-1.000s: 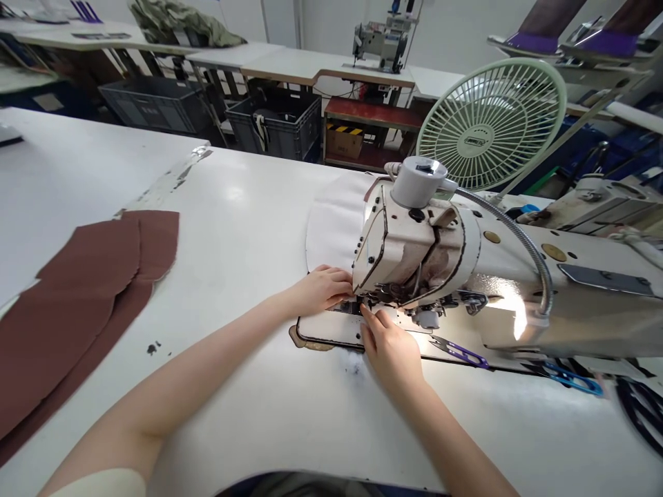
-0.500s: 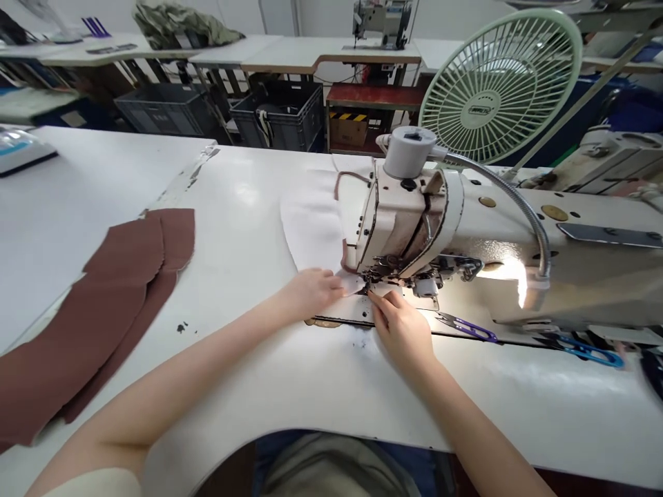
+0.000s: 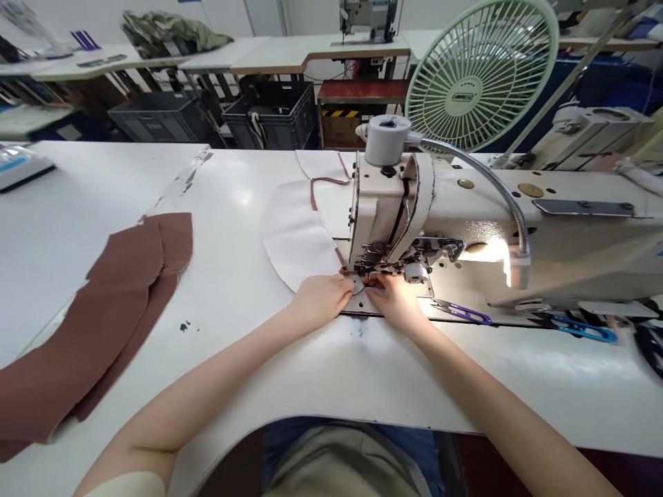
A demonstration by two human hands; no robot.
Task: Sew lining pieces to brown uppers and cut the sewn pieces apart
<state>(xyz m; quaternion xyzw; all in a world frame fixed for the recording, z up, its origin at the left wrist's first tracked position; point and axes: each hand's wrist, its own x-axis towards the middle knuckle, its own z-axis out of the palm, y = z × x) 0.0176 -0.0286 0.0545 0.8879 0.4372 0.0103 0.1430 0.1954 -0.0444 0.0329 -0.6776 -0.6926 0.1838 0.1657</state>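
Observation:
A white fabric piece with brown edging (image 3: 295, 231) lies on the table left of the sewing machine (image 3: 383, 207), its near end under the machine's needle area. My left hand (image 3: 324, 298) is closed on the near edge of this piece, just left of the presser foot. Close by on the other side, my right hand (image 3: 394, 300) has its fingers bent in at the needle area, thumb and fingertips together on the piece's edge. The machine head partly hides those fingertips, and the needle itself is too small to make out.
Stacked brown fabric pieces (image 3: 111, 297) lie at the left. Purple thread snips (image 3: 463, 314) and blue thread snips (image 3: 585, 330) rest right of my right hand. A lit lamp (image 3: 518, 268) hangs by the machine arm. Behind stand a green fan (image 3: 466, 96) and grey crates (image 3: 274, 114).
The white piece has swung, showing more of its width and brown edging at the left. My right hand has shifted further in under the machine head. The whole view has moved slightly.

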